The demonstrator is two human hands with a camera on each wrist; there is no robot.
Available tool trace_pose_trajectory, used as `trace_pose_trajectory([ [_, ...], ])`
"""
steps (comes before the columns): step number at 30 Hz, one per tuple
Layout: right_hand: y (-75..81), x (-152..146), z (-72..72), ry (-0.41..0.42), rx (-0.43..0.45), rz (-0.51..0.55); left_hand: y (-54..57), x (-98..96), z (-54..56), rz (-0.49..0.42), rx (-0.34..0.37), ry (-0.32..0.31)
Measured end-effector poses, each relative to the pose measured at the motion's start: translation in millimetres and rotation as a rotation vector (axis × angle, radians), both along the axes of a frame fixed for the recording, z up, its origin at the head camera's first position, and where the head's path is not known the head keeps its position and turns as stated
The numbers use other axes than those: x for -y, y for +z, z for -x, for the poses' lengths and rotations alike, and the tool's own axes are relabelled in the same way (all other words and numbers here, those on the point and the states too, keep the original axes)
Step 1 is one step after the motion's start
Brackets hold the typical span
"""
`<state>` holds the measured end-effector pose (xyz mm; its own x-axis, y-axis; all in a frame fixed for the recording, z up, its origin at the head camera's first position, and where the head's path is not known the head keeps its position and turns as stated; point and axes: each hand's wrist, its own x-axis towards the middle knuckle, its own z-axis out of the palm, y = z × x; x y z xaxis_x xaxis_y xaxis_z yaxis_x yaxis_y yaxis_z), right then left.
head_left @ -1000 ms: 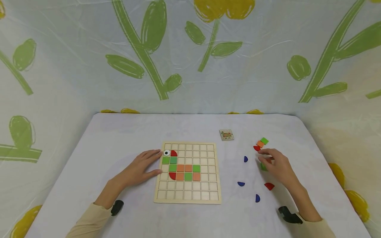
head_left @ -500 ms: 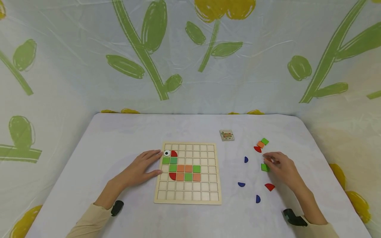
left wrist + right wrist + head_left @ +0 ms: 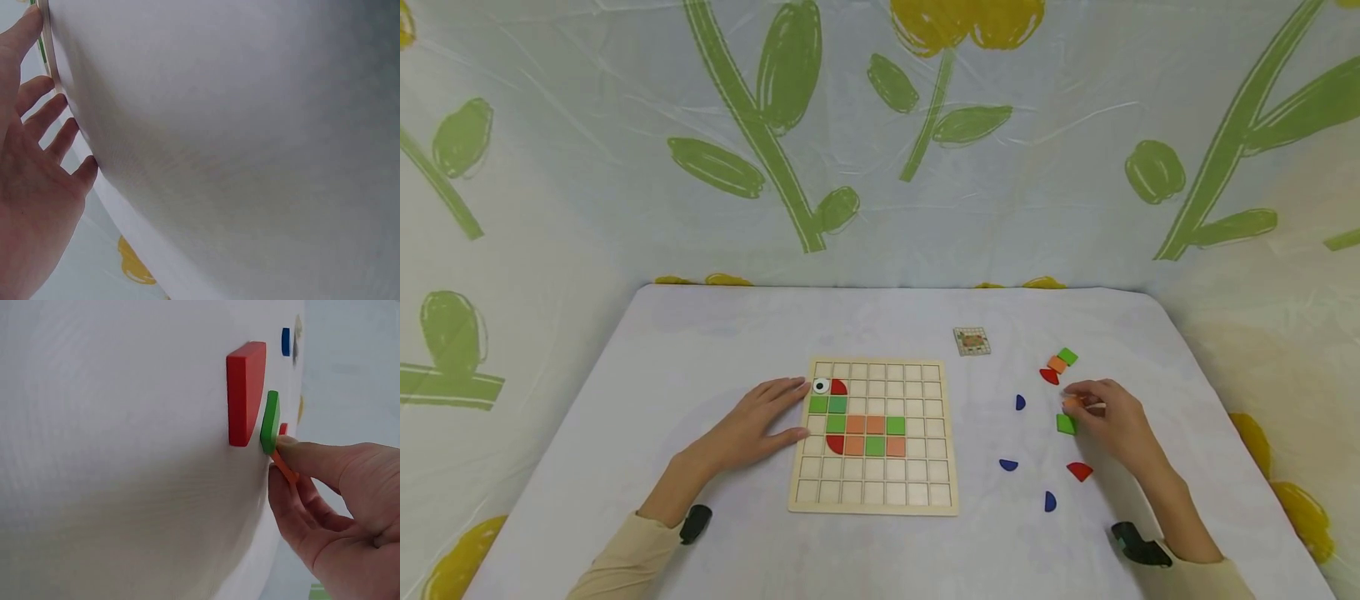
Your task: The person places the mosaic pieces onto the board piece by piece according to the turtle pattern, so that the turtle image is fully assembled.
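Note:
My left hand [image 3: 752,423] lies with spread fingers along the left edge of the wooden grid board [image 3: 872,507], thumb and fingertips touching its rim. On the board sit green, orange and red tiles and a round eye piece [image 3: 821,387]. Over on the right, my right hand [image 3: 1112,425] pinches an orange square tile [image 3: 285,467] between thumb and fingers. Right beside those fingertips a green square tile [image 3: 1065,424] lies on the cloth. Closer to the wrist is a red quarter-round tile [image 3: 1079,472].
Three blue half-round tiles lie between board and right hand, one of them [image 3: 1008,465] nearest the board. Beyond the right hand a red tile [image 3: 1049,377], an orange tile [image 3: 1057,364] and a green tile [image 3: 1067,357] form a cluster. A small pattern card [image 3: 972,341] lies behind.
My right hand has drawn back slightly from the far red tile, and an orange tile now shows between its fingers. The left hand has stayed still.

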<state>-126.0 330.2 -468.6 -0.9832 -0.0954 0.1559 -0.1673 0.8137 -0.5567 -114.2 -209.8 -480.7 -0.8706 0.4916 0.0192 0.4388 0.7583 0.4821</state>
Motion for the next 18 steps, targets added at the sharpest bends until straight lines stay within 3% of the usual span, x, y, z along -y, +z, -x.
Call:
trace_pose_trajectory([
  [18,14.2,25,-2.1,0.043,-0.058,0.070,-0.4,-0.2,0.0,0.005,-0.008,-0.001],
])
